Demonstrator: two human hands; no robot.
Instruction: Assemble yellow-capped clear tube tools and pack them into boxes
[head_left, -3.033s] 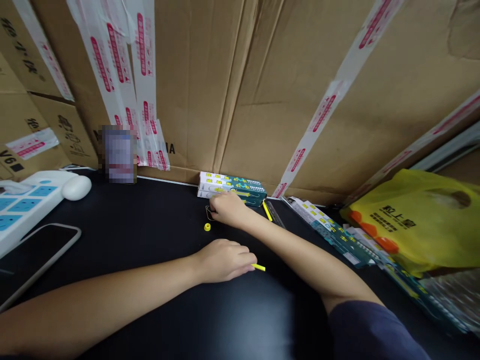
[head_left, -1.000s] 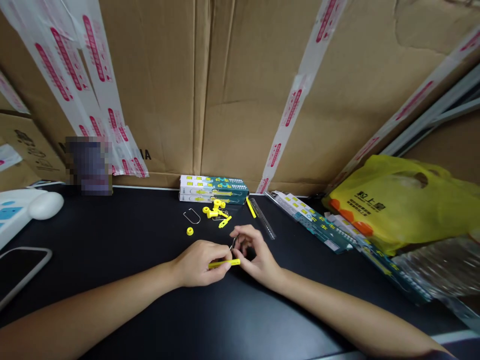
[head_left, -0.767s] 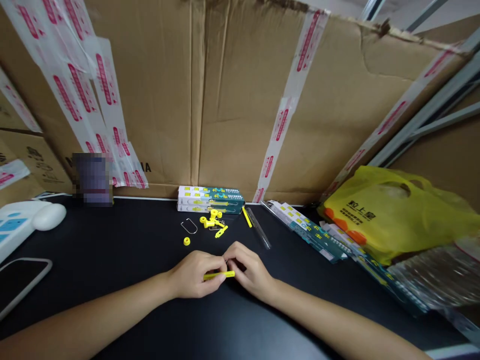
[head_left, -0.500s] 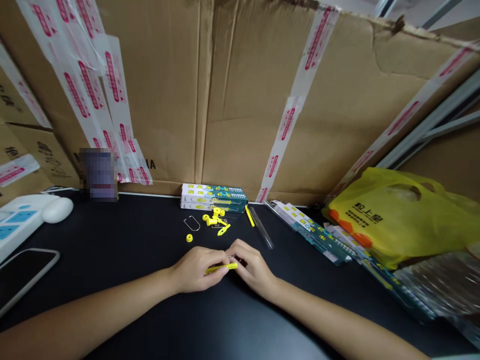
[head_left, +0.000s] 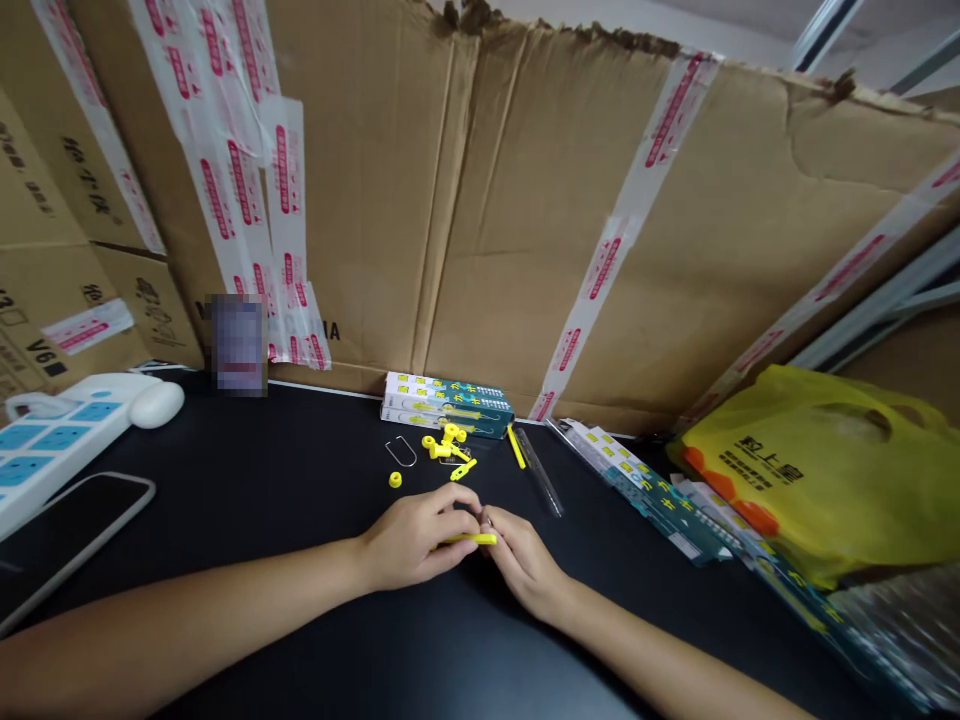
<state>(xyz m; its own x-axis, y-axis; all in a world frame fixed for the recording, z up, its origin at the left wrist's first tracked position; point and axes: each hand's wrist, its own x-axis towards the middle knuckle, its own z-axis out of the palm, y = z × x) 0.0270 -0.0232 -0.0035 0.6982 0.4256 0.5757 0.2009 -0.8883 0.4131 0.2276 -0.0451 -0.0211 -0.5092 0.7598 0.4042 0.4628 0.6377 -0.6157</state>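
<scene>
My left hand [head_left: 424, 535] is closed around a thin yellow plastic bar [head_left: 484, 539], whose end sticks out toward the right between thumb and fingers. My right hand [head_left: 526, 563] is pinched close against it, fingertips meeting those of the left. A small metallic glint shows between the fingertips, but the piece there is mostly hidden. Beyond the hands lie several yellow plastic parts [head_left: 448, 442], a small yellow cap [head_left: 395, 480] and a bent wire loop [head_left: 402, 452]. A yellow stick [head_left: 517, 447] rests beside a clear plastic tube [head_left: 541, 475].
Printed boxes [head_left: 448, 405] stand against a large cardboard wall [head_left: 360, 200]. More flat boxes [head_left: 637, 485] and a yellow plastic bag [head_left: 817, 480] are on the right. A power strip [head_left: 67, 430] and a phone [head_left: 67, 535] occupy the left of the black table [head_left: 300, 640].
The view has turned a little left, so everything sits further right in it. Both hands stay together; the left fingers are more arched, and the yellow bar remains in the left hand.
</scene>
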